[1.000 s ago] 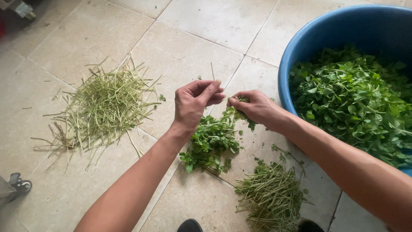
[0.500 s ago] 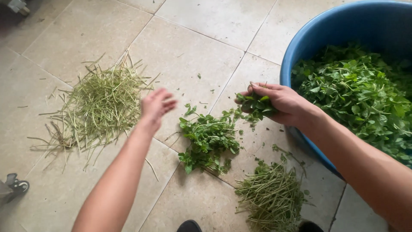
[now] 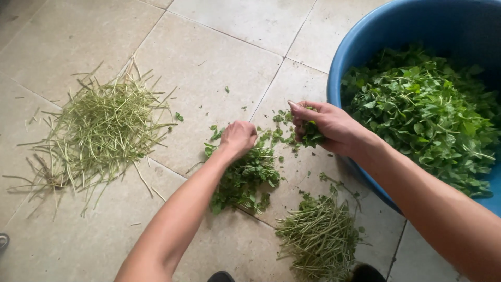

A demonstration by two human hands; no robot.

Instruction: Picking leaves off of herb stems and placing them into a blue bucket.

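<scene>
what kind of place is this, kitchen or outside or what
Probably the tiled floor of a home kitchen or yard, used for sorting greens; the pictures don't settle indoors or outdoors. Pale floor tiles, a big blue basin of leafy greens, and a pile of stripped stems lying straight on the floor.

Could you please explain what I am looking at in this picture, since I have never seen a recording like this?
This is one view from a camera worn on a person's head, looking down at their two bare arms over a tiled floor. The right hand is closed on a small bunch of leafy greens. The left hand is curled over a loose pile of leafy sprigs; what it grips is hidden. A heap of bare stems lies far left, a smaller stem bundle lies nearer, and a blue tub full of greens stands right.
</scene>
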